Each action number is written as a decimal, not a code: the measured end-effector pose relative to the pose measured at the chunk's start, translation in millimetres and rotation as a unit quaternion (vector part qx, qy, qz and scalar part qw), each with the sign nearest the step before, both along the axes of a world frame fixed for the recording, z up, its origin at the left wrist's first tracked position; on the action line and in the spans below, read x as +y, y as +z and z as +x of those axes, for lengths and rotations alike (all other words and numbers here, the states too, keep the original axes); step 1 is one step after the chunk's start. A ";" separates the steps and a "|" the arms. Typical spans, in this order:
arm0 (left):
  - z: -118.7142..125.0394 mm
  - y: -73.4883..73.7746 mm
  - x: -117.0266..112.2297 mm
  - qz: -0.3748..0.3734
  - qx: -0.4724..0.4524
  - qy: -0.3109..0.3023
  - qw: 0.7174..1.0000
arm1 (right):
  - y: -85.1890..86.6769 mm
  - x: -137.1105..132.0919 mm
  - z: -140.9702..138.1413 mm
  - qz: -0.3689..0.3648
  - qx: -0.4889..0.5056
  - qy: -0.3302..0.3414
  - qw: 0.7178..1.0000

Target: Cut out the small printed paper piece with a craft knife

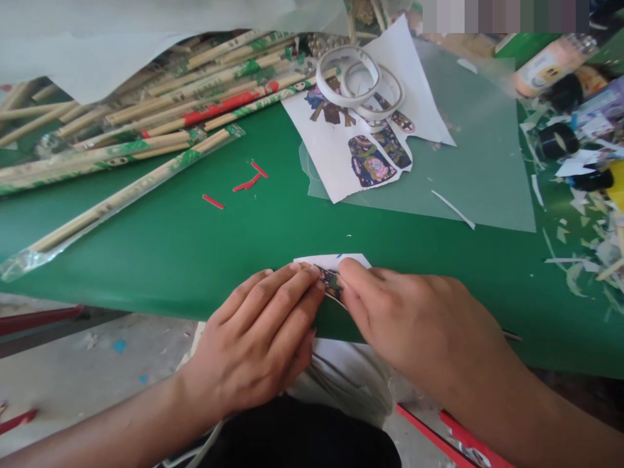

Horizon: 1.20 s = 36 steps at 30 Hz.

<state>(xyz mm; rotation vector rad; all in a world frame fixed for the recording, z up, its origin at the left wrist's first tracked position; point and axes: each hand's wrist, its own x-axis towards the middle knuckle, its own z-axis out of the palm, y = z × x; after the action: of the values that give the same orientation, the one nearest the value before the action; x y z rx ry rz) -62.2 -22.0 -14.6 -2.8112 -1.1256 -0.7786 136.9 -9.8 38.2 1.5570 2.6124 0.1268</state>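
A small piece of white paper with a dark flowered print (331,281) lies at the near edge of the green table, between my two hands. My left hand (266,331) presses its closed-together fingertips onto the left end of this printed paper. From the other side, my right hand (414,312) is closed in a pinch at the paper's right end. Its inner fingers are hidden from above. A larger white sheet (429,117) with similar dark printed cut-outs (373,162) rests farther up the table, with two rolls of white tape (348,97) on it.
Wrapped wooden chopsticks (131,188) are heaped at the upper left of the green table (195,260). Red paper strips (213,201) lie mid-table. A translucent sheet (487,169) is under the white one. Bottles (553,65) and paper scraps (585,266) crowd the right side.
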 end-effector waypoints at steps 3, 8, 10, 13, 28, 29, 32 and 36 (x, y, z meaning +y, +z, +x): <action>0.8 -0.1 0.4 0.003 0.004 -0.004 1.000 | -0.5 -0.3 1.4 0.003 0.001 0.000 1.000; 0.9 1.0 1.9 0.004 0.003 -0.002 1.000 | -1.1 -0.9 2.9 0.004 0.005 -0.001 1.000; 0.4 1.8 2.3 0.003 0.003 -0.004 1.000 | -0.7 -0.8 2.7 -0.001 0.005 -0.004 1.000; 0.0 2.6 2.2 0.000 0.002 -0.009 1.000 | -0.2 -0.9 2.2 -0.002 0.007 -0.007 1.000; 0.7 3.5 1.9 0.006 0.008 0.000 1.000 | -0.5 -3.8 6.1 0.006 0.002 -0.004 1.000; 0.7 3.5 1.7 0.004 0.010 -0.001 1.000 | -0.5 -4.0 6.5 0.007 0.002 -0.004 1.000; 1.2 3.1 1.7 0.004 0.011 0.000 1.000 | -0.5 -5.2 7.9 0.010 -0.001 -0.006 1.000; 2.7 2.7 2.2 0.005 0.006 -0.003 1.000 | 0.3 -6.6 9.1 0.009 -0.007 -0.010 1.000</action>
<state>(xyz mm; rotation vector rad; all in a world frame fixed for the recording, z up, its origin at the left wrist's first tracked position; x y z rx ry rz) -59.6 -19.8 -11.8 -2.8089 -1.1101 -0.7628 146.1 -16.4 38.5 1.5810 2.5922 0.1608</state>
